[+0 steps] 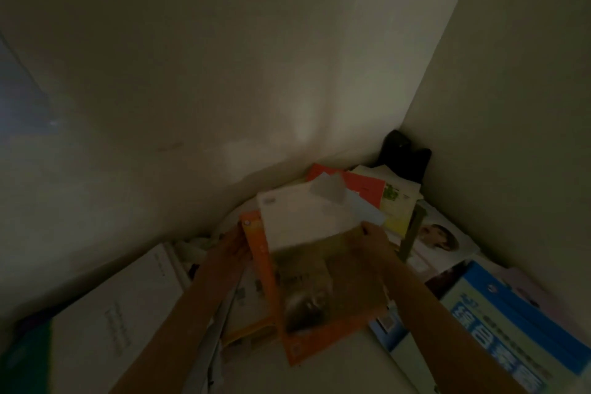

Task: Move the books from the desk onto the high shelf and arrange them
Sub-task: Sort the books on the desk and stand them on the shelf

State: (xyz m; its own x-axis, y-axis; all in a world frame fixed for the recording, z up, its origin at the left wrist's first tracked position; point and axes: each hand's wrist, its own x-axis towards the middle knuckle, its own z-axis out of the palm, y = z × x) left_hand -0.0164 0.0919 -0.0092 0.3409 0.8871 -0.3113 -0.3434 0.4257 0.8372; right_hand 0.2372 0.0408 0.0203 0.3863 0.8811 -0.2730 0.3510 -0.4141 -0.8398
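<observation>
books [319, 269] tilted, long axis toward corner, hands [372, 241] gripping

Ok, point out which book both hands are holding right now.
The orange-edged book with the brownish animal photo, gripped by the left hand and right hand. The blue-and-white book and large white book lie untouched.

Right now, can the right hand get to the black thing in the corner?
Probably not straight away. The right hand is busy gripping the orange book, and the black thing sits behind a pile of books in the corner. It would need to let go and reach over them.
</observation>
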